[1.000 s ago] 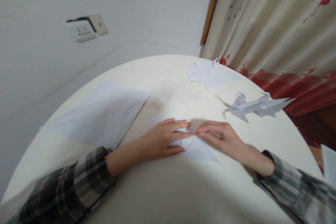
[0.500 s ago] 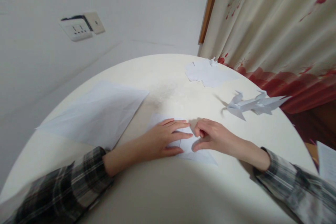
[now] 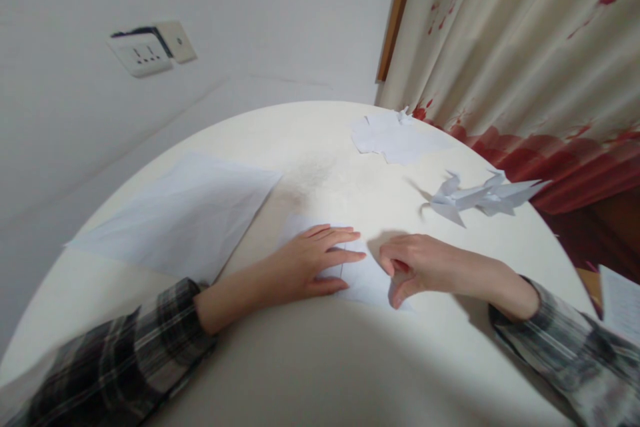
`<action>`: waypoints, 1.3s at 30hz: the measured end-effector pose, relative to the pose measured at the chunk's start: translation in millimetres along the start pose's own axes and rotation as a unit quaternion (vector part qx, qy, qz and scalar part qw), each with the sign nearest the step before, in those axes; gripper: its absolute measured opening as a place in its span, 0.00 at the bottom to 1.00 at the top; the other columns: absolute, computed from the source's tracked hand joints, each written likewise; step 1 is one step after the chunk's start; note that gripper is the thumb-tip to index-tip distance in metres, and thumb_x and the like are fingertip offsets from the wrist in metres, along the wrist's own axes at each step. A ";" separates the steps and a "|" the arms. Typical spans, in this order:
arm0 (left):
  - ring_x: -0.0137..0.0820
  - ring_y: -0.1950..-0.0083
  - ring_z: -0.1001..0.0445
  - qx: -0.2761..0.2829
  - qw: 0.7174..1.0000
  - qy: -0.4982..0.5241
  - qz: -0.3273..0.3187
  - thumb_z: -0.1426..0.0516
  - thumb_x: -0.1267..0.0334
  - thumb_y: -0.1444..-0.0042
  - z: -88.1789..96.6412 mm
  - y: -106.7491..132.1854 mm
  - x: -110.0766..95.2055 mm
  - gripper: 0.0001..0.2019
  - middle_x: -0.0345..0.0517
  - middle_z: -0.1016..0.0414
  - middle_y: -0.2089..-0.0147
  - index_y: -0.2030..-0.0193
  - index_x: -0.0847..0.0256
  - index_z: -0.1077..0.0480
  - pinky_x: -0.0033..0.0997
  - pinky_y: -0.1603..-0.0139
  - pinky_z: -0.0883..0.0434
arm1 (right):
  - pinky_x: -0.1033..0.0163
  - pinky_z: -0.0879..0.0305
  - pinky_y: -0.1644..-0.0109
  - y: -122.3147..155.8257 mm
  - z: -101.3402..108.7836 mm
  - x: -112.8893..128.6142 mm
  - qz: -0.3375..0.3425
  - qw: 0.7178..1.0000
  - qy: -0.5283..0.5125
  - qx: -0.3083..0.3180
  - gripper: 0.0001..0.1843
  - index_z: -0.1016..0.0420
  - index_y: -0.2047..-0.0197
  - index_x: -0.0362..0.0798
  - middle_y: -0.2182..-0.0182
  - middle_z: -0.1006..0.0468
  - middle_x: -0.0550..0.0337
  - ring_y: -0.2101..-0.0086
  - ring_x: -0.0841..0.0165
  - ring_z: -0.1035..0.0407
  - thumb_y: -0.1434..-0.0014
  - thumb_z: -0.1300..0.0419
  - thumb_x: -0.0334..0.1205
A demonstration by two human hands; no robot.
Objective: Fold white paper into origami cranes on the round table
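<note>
Near the table's [image 3: 320, 360] front edge, the left hand [image 3: 310, 263] is lying flat, fingers [image 3: 340, 238] extended, pinning the paper [image 3: 367, 277] down. Just beside it, the right hand [image 3: 415, 267] is curling inward and pressing its thumb onto the paper's right corner; whether it is pinching the edge cannot be told. A clean crease likely calls for firm left-hand pressure against slipping. Farther back, a sheet [image 3: 185, 217] is lying toward the left edge, a crane [image 3: 475, 197] toward the right, and scraps [image 3: 395, 137] at the far edge.
</note>
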State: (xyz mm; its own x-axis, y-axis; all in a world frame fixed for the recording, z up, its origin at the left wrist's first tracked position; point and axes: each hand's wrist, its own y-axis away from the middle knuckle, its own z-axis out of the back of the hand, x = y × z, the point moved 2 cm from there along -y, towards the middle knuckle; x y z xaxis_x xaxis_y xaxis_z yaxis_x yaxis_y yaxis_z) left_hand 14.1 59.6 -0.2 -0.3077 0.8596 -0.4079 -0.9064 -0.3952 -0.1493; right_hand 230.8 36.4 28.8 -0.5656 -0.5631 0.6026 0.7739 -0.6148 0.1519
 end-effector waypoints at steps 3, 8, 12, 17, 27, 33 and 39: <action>0.40 0.37 0.43 0.004 1.000 -0.001 0.001 0.48 0.51 0.43 0.4 0.3 0.0 0.22 0.51 0.42 0.37 0.43 0.52 0.38 0.44 0.38 0.46 | 0.65 0.47 0.65 1.3 0.7 1.6 -0.007 1.000 -0.001 0.009 0.19 0.38 0.71 0.48 0.75 0.32 0.65 0.69 0.70 0.38 0.53 0.36 0.52; 0.39 0.36 0.44 0.002 1.000 0.003 0.002 0.49 0.51 0.42 0.4 0.7 1.0 0.21 0.51 0.42 0.37 0.43 0.52 0.38 0.44 0.38 0.46 | 0.65 0.46 0.64 2.9 -0.9 -1.3 -0.005 1.000 0.004 0.016 0.19 0.38 0.70 0.48 0.74 0.32 0.65 0.68 0.69 0.38 0.54 0.35 0.51; 0.39 0.36 0.44 -0.001 1.000 0.007 -0.002 0.49 0.50 0.42 -0.1 1.2 1.7 0.22 0.50 0.42 0.37 0.42 0.52 0.38 0.43 0.38 0.46 | 0.66 0.46 0.65 3.9 -1.3 -3.2 -0.002 1.000 0.014 0.019 0.20 0.37 0.70 0.48 0.73 0.33 0.65 0.69 0.70 0.38 0.56 0.34 0.51; 0.39 0.36 0.44 0.004 1.000 0.004 -0.002 0.49 0.51 0.42 -1.1 2.0 2.1 0.22 0.51 0.42 0.37 0.42 0.52 0.39 0.44 0.38 0.47 | 0.66 0.46 0.64 5.5 0.3 -1.8 0.004 1.000 0.014 0.028 0.20 0.37 0.69 0.48 0.72 0.32 0.64 0.68 0.70 0.38 0.55 0.34 0.51; 0.39 0.36 0.44 -0.001 1.000 0.012 0.000 0.48 0.51 0.42 0.0 2.2 2.3 0.22 0.50 0.42 0.37 0.42 0.52 0.38 0.43 0.38 0.47 | 0.66 0.45 0.63 5.9 0.8 0.4 0.004 0.999 0.012 0.034 0.20 0.36 0.69 0.48 0.71 0.32 0.64 0.67 0.69 0.38 0.58 0.32 0.49; 0.40 0.37 0.43 -0.007 1.000 0.013 -0.003 0.48 0.50 0.43 -0.4 2.0 2.7 0.22 0.50 0.41 0.37 0.43 0.52 0.38 0.43 0.38 0.46 | 0.67 0.48 0.67 5.6 2.6 0.6 -0.004 1.000 0.012 0.026 0.22 0.35 0.71 0.47 0.74 0.32 0.66 0.70 0.71 0.39 0.57 0.34 0.55; 0.39 0.37 0.43 0.001 1.000 0.006 0.004 0.48 0.52 0.43 0.6 1.8 1.1 0.21 0.50 0.42 0.37 0.43 0.52 0.37 0.43 0.38 0.45 | 0.66 0.59 0.75 -5.8 -12.1 -7.0 -0.067 0.990 0.091 -0.083 0.27 0.34 0.79 0.46 0.84 0.40 0.67 0.81 0.76 0.48 0.45 0.49 0.62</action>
State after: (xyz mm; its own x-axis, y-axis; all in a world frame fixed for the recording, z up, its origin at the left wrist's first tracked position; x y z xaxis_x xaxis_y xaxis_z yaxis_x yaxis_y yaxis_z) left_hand 12.0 60.0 -0.4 -0.3115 0.8523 -0.4202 -0.9046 -0.4014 -0.1437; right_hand 226.8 37.2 14.2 -0.7133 -0.5516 0.4324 0.6402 -0.7639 0.0815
